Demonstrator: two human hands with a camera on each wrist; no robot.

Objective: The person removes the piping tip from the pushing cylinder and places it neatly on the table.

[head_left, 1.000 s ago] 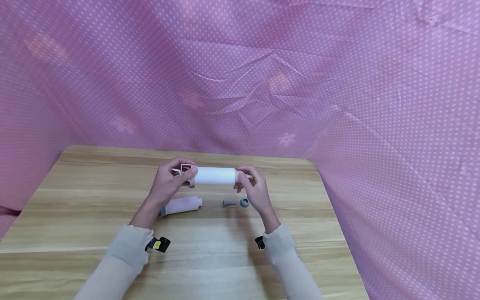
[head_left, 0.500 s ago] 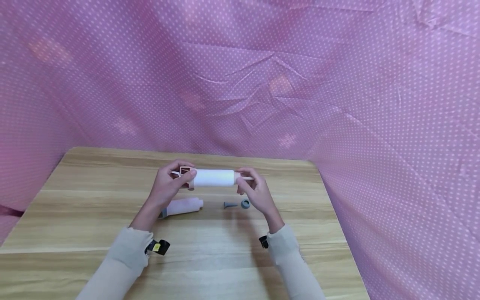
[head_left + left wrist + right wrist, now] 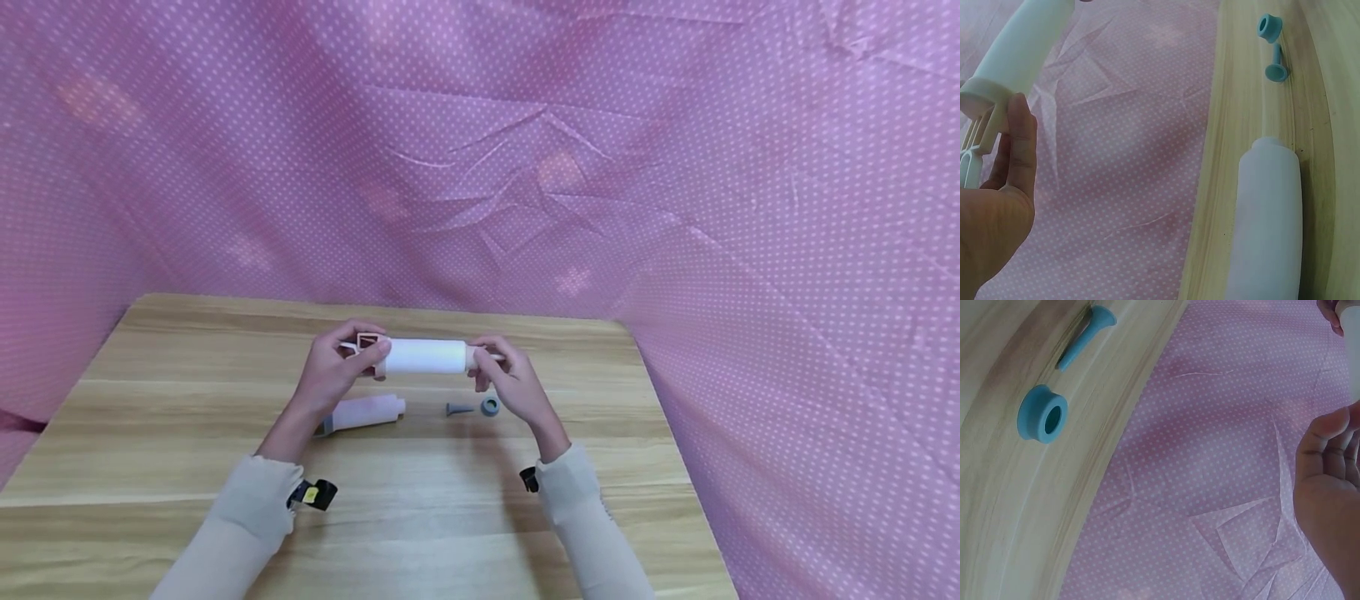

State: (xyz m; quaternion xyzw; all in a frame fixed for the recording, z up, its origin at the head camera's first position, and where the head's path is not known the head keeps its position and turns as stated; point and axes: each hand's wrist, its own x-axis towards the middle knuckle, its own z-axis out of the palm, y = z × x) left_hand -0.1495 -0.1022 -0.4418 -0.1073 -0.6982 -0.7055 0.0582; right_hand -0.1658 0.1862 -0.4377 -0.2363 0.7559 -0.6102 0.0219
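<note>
Both hands hold up a white bottle-shaped tube (image 3: 426, 356), lying level above the table in the head view. My left hand (image 3: 332, 367) grips the beige open-framed collar (image 3: 381, 367) at its left end, the thumb on top. A white loop-like part (image 3: 969, 167) stands out of that end in the left wrist view. My right hand (image 3: 516, 383) pinches the narrower beige neck (image 3: 472, 358) at the other end; a thin white tip (image 3: 497, 357) shows past the fingers. That grip is largely cut off in the right wrist view.
On the wooden table (image 3: 420, 517) below lie a second, pale pink-white bottle (image 3: 369, 411) with a grey collar, a small blue-grey flared stick (image 3: 459, 408) and a blue-grey ring cap (image 3: 490, 406). A pink dotted cloth (image 3: 480, 167) hangs behind and at the sides.
The held tube has shifted slightly left, and both hands have moved a little with it. The right fingers have changed position slightly at the neck. The things on the table lie as before.
</note>
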